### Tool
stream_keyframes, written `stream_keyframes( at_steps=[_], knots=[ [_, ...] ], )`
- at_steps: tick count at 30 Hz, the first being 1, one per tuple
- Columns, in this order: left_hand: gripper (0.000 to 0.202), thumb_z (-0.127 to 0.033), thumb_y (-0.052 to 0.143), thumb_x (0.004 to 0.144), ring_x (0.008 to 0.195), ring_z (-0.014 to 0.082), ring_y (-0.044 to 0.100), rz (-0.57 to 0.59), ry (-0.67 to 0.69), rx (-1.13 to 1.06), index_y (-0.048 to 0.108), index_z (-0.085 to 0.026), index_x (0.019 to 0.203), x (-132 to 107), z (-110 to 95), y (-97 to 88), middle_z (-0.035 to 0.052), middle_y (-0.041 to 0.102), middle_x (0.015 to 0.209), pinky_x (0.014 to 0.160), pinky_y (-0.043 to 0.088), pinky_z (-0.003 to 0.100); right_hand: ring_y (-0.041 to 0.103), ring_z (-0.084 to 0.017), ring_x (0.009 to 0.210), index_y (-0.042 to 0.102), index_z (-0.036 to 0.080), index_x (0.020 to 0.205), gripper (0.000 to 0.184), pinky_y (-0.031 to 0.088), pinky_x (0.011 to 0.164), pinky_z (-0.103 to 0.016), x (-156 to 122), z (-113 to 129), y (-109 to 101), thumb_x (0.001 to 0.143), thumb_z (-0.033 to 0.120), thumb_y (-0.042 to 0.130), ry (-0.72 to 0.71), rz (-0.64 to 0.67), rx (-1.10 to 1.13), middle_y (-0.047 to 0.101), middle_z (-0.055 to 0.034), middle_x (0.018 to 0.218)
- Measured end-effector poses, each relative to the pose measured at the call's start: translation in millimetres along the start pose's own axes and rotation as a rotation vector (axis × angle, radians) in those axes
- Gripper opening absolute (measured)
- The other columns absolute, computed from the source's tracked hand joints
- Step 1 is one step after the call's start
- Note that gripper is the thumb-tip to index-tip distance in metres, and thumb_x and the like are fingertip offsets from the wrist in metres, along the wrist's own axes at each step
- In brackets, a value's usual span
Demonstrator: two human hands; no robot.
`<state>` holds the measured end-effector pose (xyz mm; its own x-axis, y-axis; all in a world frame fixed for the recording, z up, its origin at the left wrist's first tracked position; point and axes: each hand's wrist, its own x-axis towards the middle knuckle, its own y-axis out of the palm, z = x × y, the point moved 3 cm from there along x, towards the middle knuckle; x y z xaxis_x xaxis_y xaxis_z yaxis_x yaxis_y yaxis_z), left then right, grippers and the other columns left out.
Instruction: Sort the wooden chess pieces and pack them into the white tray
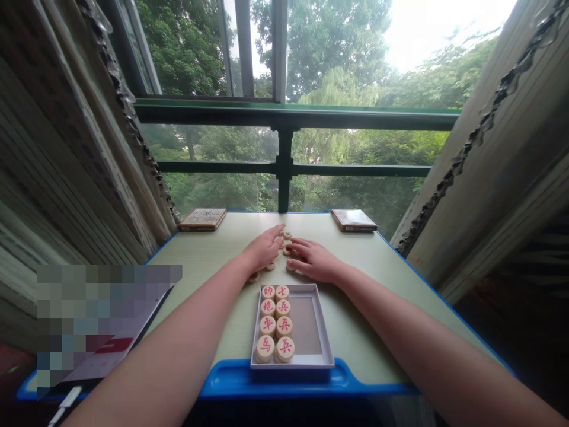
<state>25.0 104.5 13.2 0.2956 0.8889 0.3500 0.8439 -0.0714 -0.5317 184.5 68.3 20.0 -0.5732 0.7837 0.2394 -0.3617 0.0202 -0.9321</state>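
Box partly filled, loose pieces gathered under both hands

Eight chess pieces (276, 323) sit in two columns on the left of the grey box (311, 326) at the tabletop's (208, 255) near edge; its right side is bare. Beyond it, the left hand (262, 249) and right hand (313, 260) lie flat, fingers spread over the loose pieces (287, 243), gripping none.

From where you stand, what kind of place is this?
Probably a home window nook or enclosed balcony: a small table against a big window facing trees, with Chinese chess pieces in a tray and under both hands.
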Motion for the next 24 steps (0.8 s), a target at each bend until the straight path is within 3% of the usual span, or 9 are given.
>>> stream_keyframes(
  at_steps=[3,7,11,14,18,20,22,24],
  knots=[
    [0.043,-0.036,0.051,0.078,0.132,0.0217,0.032,0.059,-0.033,0.057,0.057,-0.022,0.118,4,5,2.8,0.0057,0.046,0.136,0.11,0.018,0.037,0.052,-0.023,0.112,0.058,0.018,0.111,0.035,0.04,0.095,-0.037,0,5,-2,0.083,0.04,0.05,-0.085,-0.035,0.044,0.055,-0.0116,0.123],
    [0.038,-0.039,0.046,0.082,0.127,0.0218,0.04,0.18,0.005,0.153,0.059,-0.021,0.113,6,4,7.3,0.008,0.051,0.132,0.109,0.022,0.035,0.055,-0.021,0.106,0.059,0.017,0.101,0.023,0.042,0.092,-0.036,-1,10,-3,0.083,0.029,0.051,-0.111,-0.039,0.059,0.06,-0.0102,0.114],
    [0.036,-0.035,0.037,0.085,0.112,0.0205,0.052,0.041,0.013,0.083,0.06,-0.016,0.105,5,-3,0.3,0.0112,0.06,0.117,0.101,0.034,0.034,0.045,-0.023,0.12,0.062,0.021,0.107,0.027,0.035,0.101,-0.04,-4,11,-9,0.084,0.027,0.05,-0.136,-0.092,0.071,0.057,-0.0084,0.123],
    [0.034,-0.032,0.036,0.084,0.099,0.0188,0.057,-0.019,-0.113,-0.083,0.059,-0.015,0.102,4,-5,-6.7,0.0097,0.063,0.103,0.092,0.042,0.034,0.04,-0.026,0.124,0.059,0.024,0.116,0.036,0.031,0.103,-0.047,-9,9,-15,0.081,0.03,0.054,-0.098,-0.1,0.063,0.052,-0.0074,0.13],
    [0.035,-0.022,0.038,0.079,0.097,0.0195,0.058,-0.008,-0.291,-0.284,0.058,-0.013,0.105,1,-4,-17.4,0.0112,0.065,0.102,0.084,0.047,0.033,0.044,-0.029,0.119,0.063,0.025,0.112,0.042,0.035,0.099,-0.047,-18,8,-22,0.07,0.033,0.065,-0.081,0.01,0.042,0.053,-0.0095,0.127],
    [0.036,-0.015,0.039,0.073,0.098,0.0207,0.058,-0.011,-0.315,-0.2,0.06,-0.011,0.103,0,-4,-26.4,0.0124,0.065,0.104,0.083,0.047,0.032,0.049,-0.027,0.114,0.065,0.025,0.109,0.039,0.039,0.096,-0.043,-20,8,-23,0.07,0.031,0.064,-0.089,0.03,0.057,0.056,-0.0093,0.122],
    [0.037,-0.012,0.043,0.069,0.097,0.0224,0.058,0.003,-0.308,0.032,0.064,-0.012,0.1,-3,-6,-36.2,0.0123,0.065,0.104,0.082,0.046,0.031,0.05,-0.025,0.112,0.066,0.025,0.107,0.033,0.04,0.095,-0.041,-21,8,-23,0.074,0.03,0.061,-0.096,0.008,0.067,0.059,-0.0089,0.117],
    [0.038,-0.014,0.047,0.068,0.091,0.0231,0.06,0.093,-0.319,0.225,0.066,-0.015,0.101,-7,-8,-42.1,0.0104,0.066,0.101,0.077,0.047,0.031,0.047,-0.026,0.114,0.067,0.025,0.104,0.03,0.037,0.097,-0.044,-21,7,-23,0.075,0.03,0.061,-0.098,-0.036,0.045,0.059,-0.0079,0.117]
  ],
)
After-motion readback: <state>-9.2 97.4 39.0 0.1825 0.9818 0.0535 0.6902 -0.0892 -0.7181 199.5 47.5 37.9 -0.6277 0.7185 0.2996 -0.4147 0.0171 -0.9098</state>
